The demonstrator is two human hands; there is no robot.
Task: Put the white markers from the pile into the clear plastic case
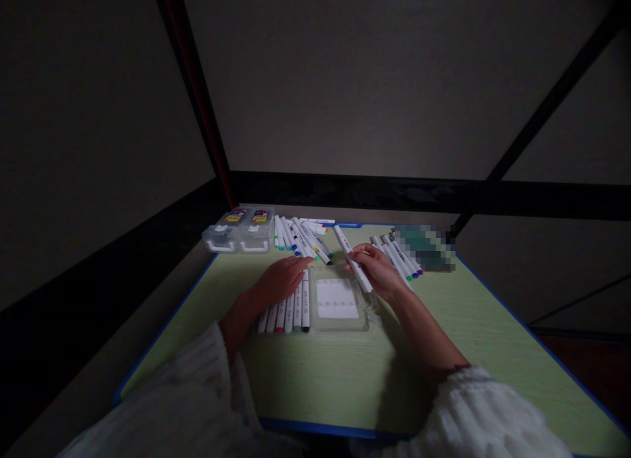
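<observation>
My right hand (pixel 377 267) is closed around a white marker (pixel 352 257), which slants above the right side of an opened clear plastic case (pixel 340 325). Fingers stretched out, my left hand (pixel 280 278) lies over a row of white markers (pixel 289 313) in the left half of the case and covers their far ends. The near ends of that row show pink, grey and black caps. In the right half of the case is a white paper label (pixel 337 298).
Two closed clear cases with handles (pixel 256 234) stand at the back left. Loose markers (pixel 300 238) lie in a pile behind the open case. More markers (pixel 397 255) lie at the right, beside a pixelated green item (pixel 424 248). The pale green table (pixel 325 386) has blue edges.
</observation>
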